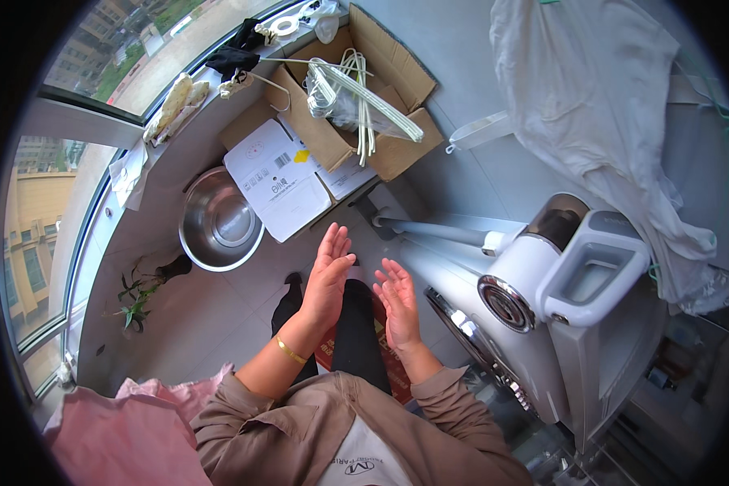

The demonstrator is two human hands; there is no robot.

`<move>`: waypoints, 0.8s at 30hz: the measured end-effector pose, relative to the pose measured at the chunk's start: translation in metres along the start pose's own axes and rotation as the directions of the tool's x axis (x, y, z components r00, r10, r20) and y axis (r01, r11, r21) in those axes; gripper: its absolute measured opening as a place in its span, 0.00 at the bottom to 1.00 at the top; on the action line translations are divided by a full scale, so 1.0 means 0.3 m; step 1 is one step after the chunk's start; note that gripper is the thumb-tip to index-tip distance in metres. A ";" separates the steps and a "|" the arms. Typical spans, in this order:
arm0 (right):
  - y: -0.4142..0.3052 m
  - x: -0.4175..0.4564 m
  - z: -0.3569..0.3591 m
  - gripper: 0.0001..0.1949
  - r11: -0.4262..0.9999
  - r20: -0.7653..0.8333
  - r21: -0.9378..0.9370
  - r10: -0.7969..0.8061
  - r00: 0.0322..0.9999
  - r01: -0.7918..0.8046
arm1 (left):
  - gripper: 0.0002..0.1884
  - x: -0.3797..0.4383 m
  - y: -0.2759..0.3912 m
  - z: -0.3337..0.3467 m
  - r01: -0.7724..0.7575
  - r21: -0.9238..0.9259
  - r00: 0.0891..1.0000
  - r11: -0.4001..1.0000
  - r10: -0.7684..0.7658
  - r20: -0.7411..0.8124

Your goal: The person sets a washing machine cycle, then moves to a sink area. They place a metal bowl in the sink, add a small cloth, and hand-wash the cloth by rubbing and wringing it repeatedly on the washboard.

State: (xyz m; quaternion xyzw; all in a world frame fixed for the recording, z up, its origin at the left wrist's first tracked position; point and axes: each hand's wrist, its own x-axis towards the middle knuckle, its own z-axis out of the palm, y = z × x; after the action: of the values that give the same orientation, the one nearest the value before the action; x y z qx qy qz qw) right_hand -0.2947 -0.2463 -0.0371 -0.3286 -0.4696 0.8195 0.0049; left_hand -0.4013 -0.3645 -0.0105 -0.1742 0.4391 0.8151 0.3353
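Observation:
Raised in front of my body, my left hand (328, 276) has its fingers extended and holds nothing. My right hand (399, 304) is up beside it with fingers slightly bent, also holding nothing. A gap separates the two palms. Beyond my left hand lies a white printed carton (279, 182), and a stainless steel basin (222, 219) leans against it on the left. Behind stands an unfolded cardboard box (316, 130) with a bundle of pale plastic-coated hangers (364, 94) on top. To the right of my right hand is a white cordless vacuum cleaner (516, 267).
A front-loading washing machine (492, 352) stands at the right, with white cloth (589, 103) hanging above. Pink cloth (127, 431) is at the lower left. A potted plant (136, 297) is near the curved window wall. Tape (284, 25) and rolled cloth (176, 109) lie on the sill.

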 end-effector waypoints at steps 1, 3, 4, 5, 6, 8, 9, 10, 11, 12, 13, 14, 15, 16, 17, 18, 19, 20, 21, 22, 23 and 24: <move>-0.013 -0.033 -0.022 0.24 1.000 -0.018 -0.012 -0.005 1.000 0.005 | 0.40 -0.023 0.005 0.031 0.007 -0.029 0.999 1.000 -0.006 0.032; -0.036 -0.100 -0.039 0.24 1.000 -0.064 -0.005 -0.026 0.998 0.026 | 0.40 -0.060 0.009 0.053 0.010 -0.006 0.995 1.000 -0.010 0.097; -0.046 -0.132 -0.037 0.24 0.999 -0.078 -0.002 -0.036 0.996 0.036 | 0.40 -0.079 0.017 0.058 0.011 0.005 0.992 1.000 -0.011 0.127; -0.054 -0.164 -0.030 0.24 0.999 -0.092 0.000 -0.044 0.995 0.044 | 0.40 -0.098 0.029 0.059 0.012 0.017 0.988 1.000 -0.014 0.155; -0.057 -0.188 -0.014 0.23 0.998 -0.113 -0.013 -0.059 0.992 0.058 | 0.39 -0.115 0.047 0.051 0.007 0.018 0.988 1.000 -0.010 0.155; -0.066 -0.241 0.040 0.23 0.996 -0.121 0.026 -0.076 0.990 0.080 | 0.39 -0.130 0.076 0.002 -0.025 0.022 0.988 0.999 0.021 0.154; -0.071 -0.262 0.075 0.22 0.995 -0.121 0.048 -0.087 0.989 0.093 | 0.39 -0.144 0.106 -0.019 -0.044 0.035 0.989 0.998 0.038 0.142; -0.080 -0.286 0.112 0.22 0.993 -0.106 0.054 -0.099 0.989 0.105 | 0.39 -0.160 0.133 -0.043 -0.056 0.045 0.992 0.997 0.050 0.120; -0.086 -0.309 0.145 0.22 0.993 -0.085 0.056 -0.102 0.991 0.107 | 0.39 -0.171 0.149 -0.076 -0.077 0.048 0.991 0.996 0.071 0.111; -0.094 -0.327 0.179 0.21 0.992 -0.062 0.059 -0.107 0.992 0.110 | 0.38 -0.184 0.177 -0.100 -0.079 0.064 0.994 0.995 0.073 0.084; -0.098 -0.344 0.206 0.21 0.992 -0.040 0.061 -0.110 0.993 0.113 | 0.38 -0.198 0.204 -0.122 -0.080 0.079 0.995 0.994 0.076 0.057; -0.100 -0.359 0.228 0.21 0.992 -0.023 0.059 -0.107 0.994 0.108 | 0.38 -0.213 0.230 -0.144 -0.091 0.094 0.995 0.991 0.088 0.039; -0.108 -0.365 0.246 0.21 0.992 -0.007 0.056 -0.111 0.994 0.111 | 0.37 -0.218 0.258 -0.159 -0.105 0.108 0.994 0.989 0.102 0.027; -0.118 -0.373 0.261 0.21 0.992 0.009 0.052 -0.114 0.993 0.113 | 0.36 -0.224 0.283 -0.173 -0.118 0.121 0.993 0.986 0.117 0.015; -0.128 -0.383 0.275 0.20 0.992 0.022 0.047 -0.119 0.993 0.118 | 0.35 -0.231 0.307 -0.190 -0.136 0.133 0.990 0.982 0.138 -0.002; -0.143 -0.388 0.287 0.20 0.991 0.035 0.040 -0.126 0.991 0.125 | 0.35 -0.218 0.315 -0.217 -0.166 0.110 0.985 0.980 0.169 -0.018; -0.160 -0.391 0.293 0.20 0.991 0.046 0.033 -0.133 0.990 0.131 | 0.36 -0.209 0.333 -0.231 -0.195 0.089 0.980 0.977 0.198 -0.034; -0.174 -0.390 0.293 0.19 0.991 0.052 0.030 -0.135 0.989 0.134 | 0.35 -0.202 0.352 -0.243 -0.205 0.073 0.976 0.976 0.210 -0.058; -0.188 -0.384 0.286 0.19 0.990 0.060 0.026 -0.137 0.989 0.136 | 0.34 -0.195 0.371 -0.248 -0.229 0.084 0.968 0.970 0.236 -0.085; -0.206 -0.377 0.279 0.18 0.990 0.068 0.022 -0.140 0.988 0.139 | 0.33 -0.184 0.387 -0.254 -0.255 0.084 0.959 0.963 0.263 -0.105; -0.227 -0.369 0.273 0.18 0.989 0.078 0.018 -0.145 0.986 0.144 | 0.33 -0.168 0.402 -0.264 -0.281 0.084 0.949 0.956 0.290 -0.126; -0.246 -0.358 0.262 0.17 0.989 0.089 0.013 -0.149 0.985 0.148 | 0.32 -0.136 0.412 -0.285 -0.305 0.088 0.938 0.948 0.315 -0.143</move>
State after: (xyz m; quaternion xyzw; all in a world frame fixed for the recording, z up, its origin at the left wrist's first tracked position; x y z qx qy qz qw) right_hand -0.2755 -0.2993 0.1042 -0.2556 -0.4899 0.8322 0.0459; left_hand -0.4595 -0.5000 0.0399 -0.1547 0.5118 0.8271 0.1731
